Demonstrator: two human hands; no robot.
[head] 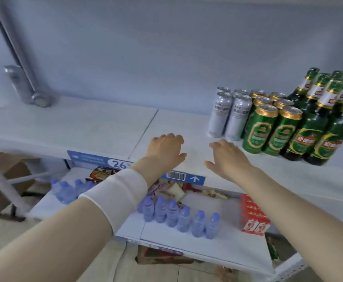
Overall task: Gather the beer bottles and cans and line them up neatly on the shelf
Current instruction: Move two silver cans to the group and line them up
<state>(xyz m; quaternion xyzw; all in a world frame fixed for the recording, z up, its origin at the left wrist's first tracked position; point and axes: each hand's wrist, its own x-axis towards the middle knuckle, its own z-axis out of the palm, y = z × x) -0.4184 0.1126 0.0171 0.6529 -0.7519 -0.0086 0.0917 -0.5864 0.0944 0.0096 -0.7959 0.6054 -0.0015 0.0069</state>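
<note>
On the white shelf (85, 123), at its right end, stand rows of drinks: silver cans (227, 115), then green cans with gold rims (268, 127), then green beer bottles (317, 123) at the far right. All are upright and close together. My left hand (166, 151) hovers palm down over the shelf's front edge, fingers spread, holding nothing. My right hand (227, 159) is beside it, also flat and empty, a short way left of the front green cans.
The lower shelf (217, 245) holds small water bottles (178, 214), red cartons (254, 216) and snack packets (103, 174). A blue price strip (97, 159) runs along the upper shelf's edge. A grey metal post (19, 64) stands at the back left.
</note>
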